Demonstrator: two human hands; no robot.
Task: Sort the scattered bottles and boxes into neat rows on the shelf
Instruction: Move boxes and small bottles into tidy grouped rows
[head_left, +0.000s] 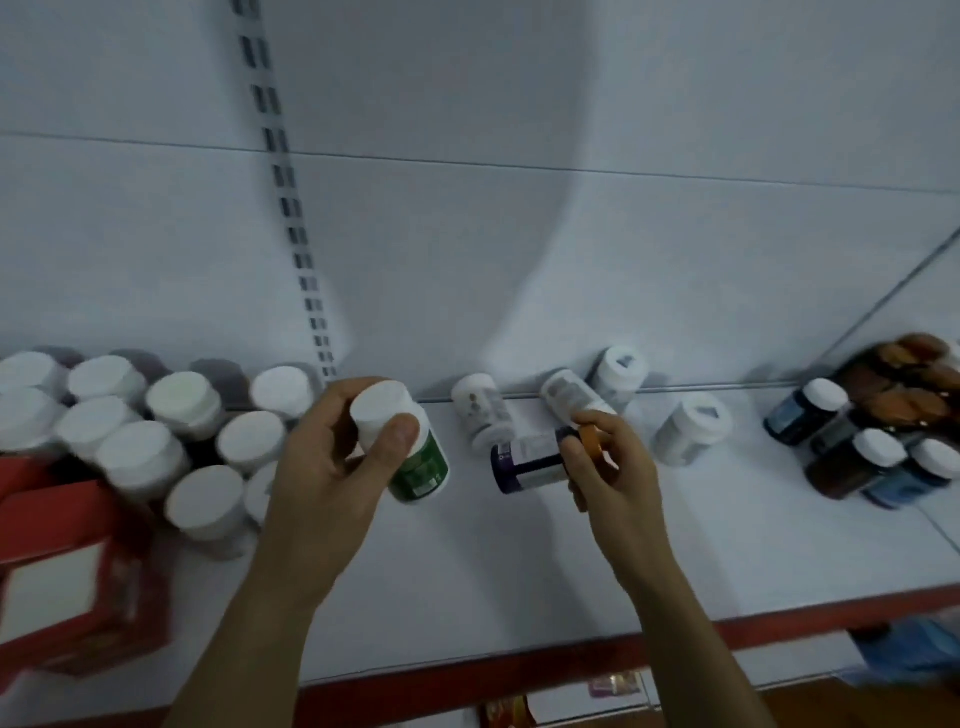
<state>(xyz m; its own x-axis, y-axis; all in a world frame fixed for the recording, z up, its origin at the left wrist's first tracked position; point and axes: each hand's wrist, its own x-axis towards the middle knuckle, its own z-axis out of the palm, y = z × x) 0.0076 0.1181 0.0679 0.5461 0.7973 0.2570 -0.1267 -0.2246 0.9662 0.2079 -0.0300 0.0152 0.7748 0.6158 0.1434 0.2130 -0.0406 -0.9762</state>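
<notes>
Two bottles were in hand at the shelf: the grip of the left hand wrapped a green-labelled bottle, that of the right hand an orange-capped dark bottle. White-capped bottles and red boxes crowded the left, toppled bottles lay behind, and bare shelf ran to the red front edge.

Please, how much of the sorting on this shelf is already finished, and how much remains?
Roughly halfway, I would judge. Done: white-capped bottles stand grouped at the left, dark bottles at the right. In hand: the left hand grips a green-labelled bottle, and the right hand holds an orange-capped bottle. Left: four white bottles lie or stand scattered along the back, and the red boxes look unaligned.
</notes>
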